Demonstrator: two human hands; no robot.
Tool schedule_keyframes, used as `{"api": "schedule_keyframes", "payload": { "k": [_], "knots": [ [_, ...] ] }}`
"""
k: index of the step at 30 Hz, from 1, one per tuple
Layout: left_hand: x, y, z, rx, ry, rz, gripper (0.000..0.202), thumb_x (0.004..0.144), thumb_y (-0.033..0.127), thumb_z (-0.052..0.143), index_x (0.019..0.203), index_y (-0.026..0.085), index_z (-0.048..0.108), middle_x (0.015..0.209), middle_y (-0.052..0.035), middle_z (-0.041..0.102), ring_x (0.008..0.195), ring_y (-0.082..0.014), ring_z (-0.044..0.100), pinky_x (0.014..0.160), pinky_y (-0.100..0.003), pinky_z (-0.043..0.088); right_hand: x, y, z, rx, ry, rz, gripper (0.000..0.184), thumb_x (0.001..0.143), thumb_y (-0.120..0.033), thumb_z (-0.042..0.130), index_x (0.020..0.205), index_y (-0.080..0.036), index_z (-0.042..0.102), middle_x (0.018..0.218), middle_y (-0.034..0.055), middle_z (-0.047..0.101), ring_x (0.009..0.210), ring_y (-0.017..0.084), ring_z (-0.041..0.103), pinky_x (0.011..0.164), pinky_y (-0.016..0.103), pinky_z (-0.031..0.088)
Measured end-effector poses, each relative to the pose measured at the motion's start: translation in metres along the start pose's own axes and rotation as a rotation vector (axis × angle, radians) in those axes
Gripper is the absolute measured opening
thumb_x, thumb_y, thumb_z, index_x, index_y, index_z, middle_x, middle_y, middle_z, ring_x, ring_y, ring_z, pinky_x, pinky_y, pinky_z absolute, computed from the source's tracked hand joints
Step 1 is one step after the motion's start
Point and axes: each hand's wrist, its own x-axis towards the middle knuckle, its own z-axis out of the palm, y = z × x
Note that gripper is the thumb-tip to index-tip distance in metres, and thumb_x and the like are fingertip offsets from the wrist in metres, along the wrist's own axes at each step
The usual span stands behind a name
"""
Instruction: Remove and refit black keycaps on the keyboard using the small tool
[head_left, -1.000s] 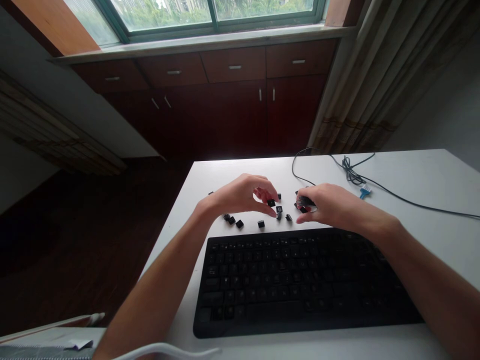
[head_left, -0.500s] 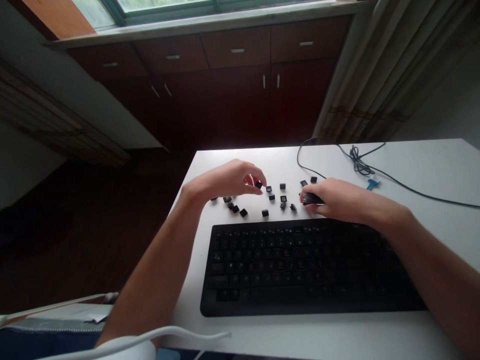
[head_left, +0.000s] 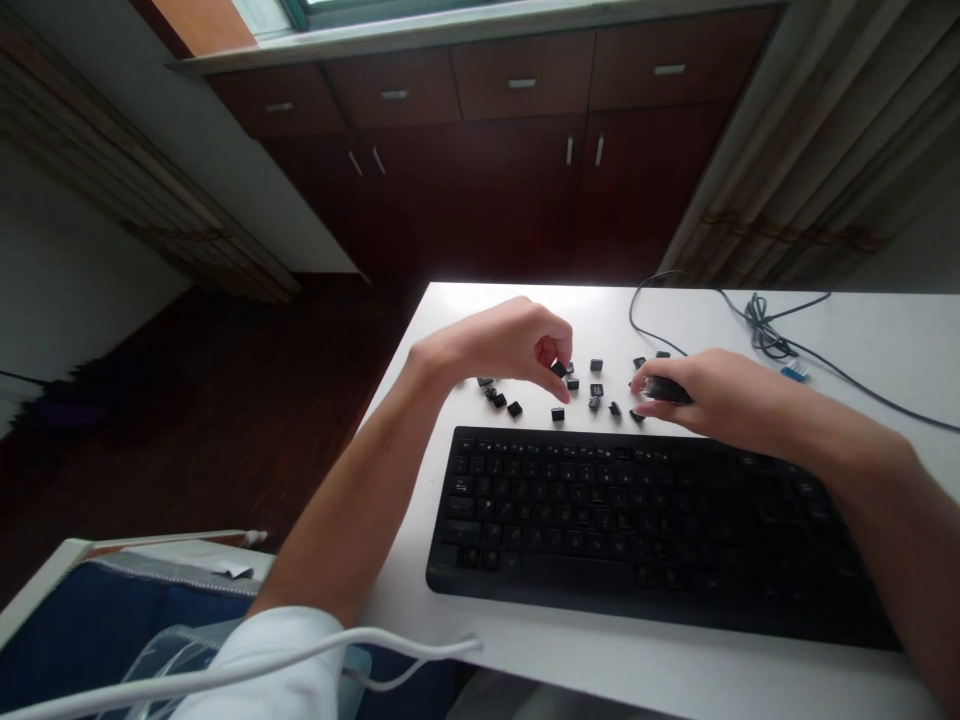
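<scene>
My left hand [head_left: 529,345] is curled above the table's left part, thumb and fingers closed round a small black keycap [head_left: 559,369]. My right hand [head_left: 694,387] grips a dark, elongated object [head_left: 666,390] with a greyish end; fingers hide part of it, so its kind cannot be made out. Between and around the hands lie several loose black keycaps, one keycap [head_left: 596,365] behind and another keycap [head_left: 558,414] nearer the keyboard. The black keyboard [head_left: 555,565] lies just in front of them, with my right forearm over its right side.
A black cable [head_left: 765,330] lies bundled at the table's back right, near a small blue brush-like piece [head_left: 793,371]. The white table [head_left: 465,312] ends at the left. A white cord [head_left: 405,640] crosses the lower left. Dark red cabinets [head_left: 480,190] stand beyond.
The view has shifted, so the table sits further right in the picture. My left hand still has the keycap, and my right hand keeps its dark object.
</scene>
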Motion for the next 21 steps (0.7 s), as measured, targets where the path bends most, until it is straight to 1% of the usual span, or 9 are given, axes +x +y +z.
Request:
{"api": "schedule_keyframes", "payload": {
  "k": [3, 5, 6, 8, 10, 13, 15, 18, 21],
  "knots": [
    [0.0, 0.012, 0.0, -0.004, 0.052, 0.063, 0.032, 0.073, 0.045, 0.084, 0.084, 0.018, 0.072, 0.072, 0.0023, 0.068, 0.062, -0.0107, 0.06, 0.058, -0.023, 0.041, -0.008, -0.018, -0.008, 0.191, 0.125, -0.061, 0.027, 0.09, -0.049, 0.061, 0.101, -0.028, 0.074, 0.084, 0.0016, 0.074, 0.068, 0.017, 0.064, 0.061, 0.028, 0.045],
    [0.0, 0.021, 0.001, -0.007, 0.092, 0.118, 0.031, 0.073, 0.043, 0.085, 0.085, 0.017, 0.071, 0.071, 0.0025, 0.067, 0.062, -0.0103, 0.06, 0.059, -0.022, 0.041, -0.012, -0.03, -0.013, 0.352, 0.178, -0.083, 0.031, 0.09, -0.051, 0.063, 0.102, -0.025, 0.075, 0.081, 0.0011, 0.072, 0.065, 0.014, 0.06, 0.058, 0.027, 0.044],
    [0.0, 0.024, 0.001, -0.004, 0.114, 0.149, 0.031, 0.074, 0.042, 0.085, 0.085, 0.017, 0.071, 0.072, 0.0024, 0.067, 0.063, -0.0102, 0.061, 0.059, -0.022, 0.042, -0.014, -0.034, -0.015, 0.427, 0.183, -0.086, 0.033, 0.089, -0.052, 0.064, 0.102, -0.024, 0.075, 0.077, 0.0006, 0.069, 0.062, 0.013, 0.057, 0.055, 0.026, 0.042],
    [0.0, 0.031, 0.001, 0.016, 0.164, 0.21, 0.031, 0.074, 0.041, 0.085, 0.084, 0.016, 0.07, 0.073, 0.0021, 0.067, 0.064, -0.0103, 0.061, 0.06, -0.022, 0.043, -0.016, -0.04, -0.017, 0.568, 0.152, -0.086, 0.038, 0.086, -0.055, 0.066, 0.101, -0.021, 0.075, 0.067, -0.0016, 0.061, 0.055, 0.011, 0.049, 0.049, 0.025, 0.036],
    [0.0, 0.035, 0.002, 0.051, 0.213, 0.262, 0.032, 0.074, 0.042, 0.085, 0.081, 0.016, 0.068, 0.073, 0.0019, 0.066, 0.065, -0.0105, 0.06, 0.06, -0.022, 0.043, -0.016, -0.043, -0.018, 0.686, 0.089, -0.079, 0.041, 0.084, -0.056, 0.068, 0.099, -0.019, 0.075, 0.059, -0.0045, 0.051, 0.05, 0.008, 0.04, 0.044, 0.023, 0.029],
    [0.0, 0.04, 0.003, 0.105, 0.286, 0.319, 0.034, 0.073, 0.043, 0.085, 0.078, 0.015, 0.066, 0.071, 0.0023, 0.064, 0.064, -0.0105, 0.058, 0.061, -0.023, 0.042, -0.014, -0.044, -0.016, 0.829, 0.042, -0.041, 0.041, 0.08, -0.057, 0.073, 0.093, -0.017, 0.072, 0.054, -0.0074, 0.041, 0.046, 0.006, 0.033, 0.04, 0.022, 0.023],
    [-0.001, 0.043, 0.004, 0.131, 0.331, 0.348, 0.034, 0.074, 0.044, 0.085, 0.077, 0.015, 0.065, 0.07, 0.0025, 0.063, 0.064, -0.0107, 0.057, 0.061, -0.023, 0.042, -0.012, -0.044, -0.014, 0.919, 0.043, -0.016, 0.042, 0.077, -0.057, 0.076, 0.088, -0.017, 0.069, 0.052, -0.0076, 0.042, 0.045, 0.006, 0.032, 0.039, 0.021, 0.022],
    [-0.005, 0.051, 0.008, 0.143, 0.398, 0.37, 0.033, 0.076, 0.043, 0.083, 0.076, 0.015, 0.064, 0.071, 0.0021, 0.063, 0.066, -0.011, 0.057, 0.062, -0.023, 0.043, -0.009, -0.046, -0.009, 1.027, 0.051, -0.051, 0.04, 0.076, -0.055, 0.078, 0.082, -0.018, 0.065, 0.05, -0.0071, 0.044, 0.045, 0.006, 0.034, 0.04, 0.02, 0.024],
    [-0.016, 0.058, 0.01, 0.125, 0.426, 0.306, 0.03, 0.077, 0.041, 0.083, 0.079, 0.016, 0.067, 0.074, 0.001, 0.065, 0.068, -0.0114, 0.059, 0.063, -0.023, 0.045, -0.008, -0.049, -0.002, 1.067, 0.059, -0.099, 0.038, 0.076, -0.052, 0.08, 0.083, -0.017, 0.066, 0.049, -0.0073, 0.044, 0.045, 0.007, 0.035, 0.042, 0.021, 0.028]
  ]
}}
